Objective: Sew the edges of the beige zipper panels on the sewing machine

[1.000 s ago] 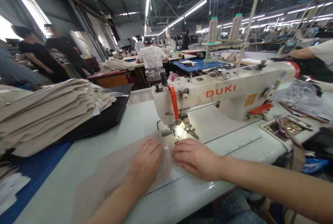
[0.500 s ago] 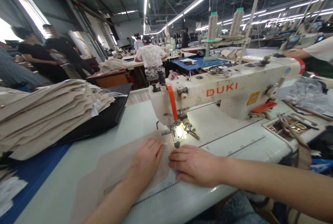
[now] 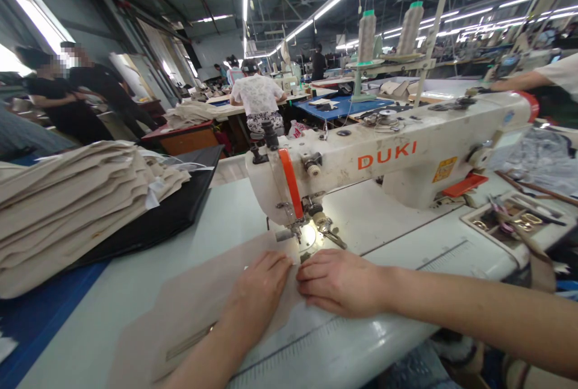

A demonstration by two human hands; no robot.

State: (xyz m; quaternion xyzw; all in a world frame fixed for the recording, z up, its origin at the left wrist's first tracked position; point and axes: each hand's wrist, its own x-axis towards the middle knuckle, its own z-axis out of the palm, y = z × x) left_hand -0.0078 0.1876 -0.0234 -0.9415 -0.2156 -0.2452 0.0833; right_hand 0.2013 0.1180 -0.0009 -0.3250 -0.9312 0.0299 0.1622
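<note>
A thin beige fabric panel point(image 3: 194, 292) with a narrow slot lies on the sewing machine table, its far edge beside the presser foot point(image 3: 297, 233). My left hand point(image 3: 259, 292) rests on the panel, fingers together and fingertips pinching near its right edge. My right hand point(image 3: 338, 283) is just right of it, fingers bent and close together at that same edge; the thumb is partly hidden. Both hands are in front of the white sewing machine point(image 3: 334, 166), whose lamp lights the needle plate point(image 3: 307, 236).
Stacked beige fabric pieces point(image 3: 72, 208) lie on black material point(image 3: 185, 214) at left. A tray point(image 3: 510, 244) with scissors and small metal parts is at right. A ruler strip point(image 3: 289, 350) runs along the table front. Thread cones point(image 3: 366, 37) stand behind; other people sit and stand farther off.
My left hand has shifted slightly right and nearer, closing the gap to my right hand. More of the panel's slot shows beside my left forearm. The whole view has shifted a little.
</note>
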